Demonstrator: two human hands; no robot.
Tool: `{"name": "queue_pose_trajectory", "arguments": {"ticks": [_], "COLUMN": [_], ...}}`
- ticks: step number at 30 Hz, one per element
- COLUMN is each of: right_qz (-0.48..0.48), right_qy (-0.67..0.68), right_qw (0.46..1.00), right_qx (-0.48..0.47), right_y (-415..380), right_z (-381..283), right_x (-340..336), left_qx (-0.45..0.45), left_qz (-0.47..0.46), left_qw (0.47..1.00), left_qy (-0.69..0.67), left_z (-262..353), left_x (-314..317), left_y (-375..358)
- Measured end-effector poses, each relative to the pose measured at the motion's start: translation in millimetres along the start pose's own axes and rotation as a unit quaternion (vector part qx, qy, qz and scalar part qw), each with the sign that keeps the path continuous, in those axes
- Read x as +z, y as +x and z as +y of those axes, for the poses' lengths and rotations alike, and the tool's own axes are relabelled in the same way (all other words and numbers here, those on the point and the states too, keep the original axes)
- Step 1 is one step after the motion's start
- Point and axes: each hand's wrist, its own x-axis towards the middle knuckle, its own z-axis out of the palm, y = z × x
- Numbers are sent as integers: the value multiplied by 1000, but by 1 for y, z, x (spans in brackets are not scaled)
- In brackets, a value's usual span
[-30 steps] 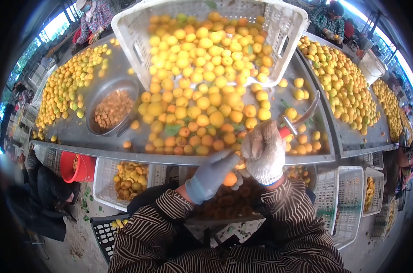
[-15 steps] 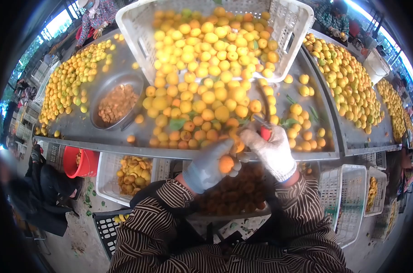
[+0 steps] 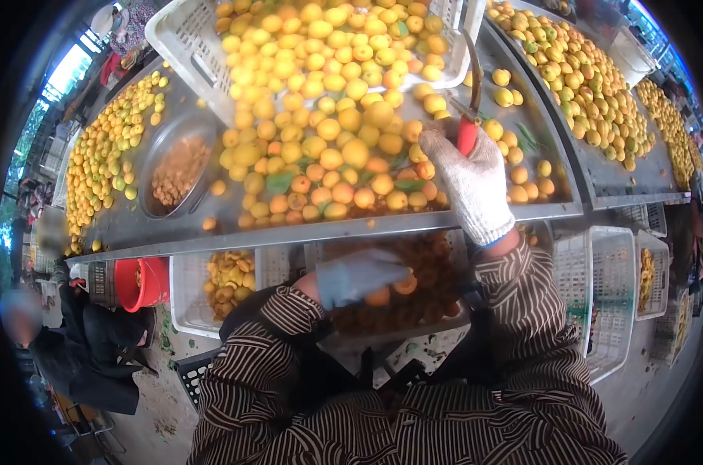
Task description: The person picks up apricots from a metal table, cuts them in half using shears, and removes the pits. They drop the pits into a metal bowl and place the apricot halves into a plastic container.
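In my right hand (image 3: pixel 475 174), gloved in white, is a curved knife with a red handle (image 3: pixel 467 135); its thin blade points up past the fruit. That hand is at the right side of the apricot pile (image 3: pixel 328 155) on the metal table. Below the table's front edge, my left hand (image 3: pixel 359 277), in a grey-blue glove, is blurred over a crate of dark apricot halves (image 3: pixel 413 310). Orange apricot pieces (image 3: pixel 404 283) show at its fingertips and just under them; I cannot tell whether the fingers still grip them.
A tipped white crate (image 3: pixel 189 58) spills apricots onto the table. To its left stands a metal bowl (image 3: pixel 147 186) with brown pits. Below are a crate of yellow halves (image 3: pixel 231 283), a red bucket (image 3: pixel 154 283) and white crates (image 3: pixel 611 302). A person (image 3: pixel 96 341) sits at left.
My left hand has moved down from the table edge to over the lower crate, away from the right hand. My right hand has risen with the knife. The view has shifted.
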Motion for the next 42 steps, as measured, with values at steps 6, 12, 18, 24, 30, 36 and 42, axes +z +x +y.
{"name": "queue_pose_trajectory", "arguments": {"ticks": [6,12,18,24,30,36,42], "right_qz": [-36,-134,-266,-321,-274,-200,75], "right_qy": [-90,-208,-270,-335,-351,-322,59], "right_qw": [995,969,924,849,839,872,995], "right_qx": [-22,-28,-54,-253,-312,-311,30], "right_y": [-3,-9,-24,-36,-31,-28,1], "right_z": [11,18,-12,11,15,15,-2], "right_x": [-4,0,8,15,8,8,3], "left_qx": [-399,-261,-327,-207,-262,-203,-448], "left_qz": [330,-21,228,218,505,590,375], "left_qw": [668,956,559,540,558,539,752], "left_qy": [-534,-134,-727,-786,-604,-565,-305], "left_z": [-32,-28,49,52,26,0,-17], "left_x": [50,31,-41,-56,-123,-229,-182], "left_y": [36,22,21,-17,-79,-145,17]}}
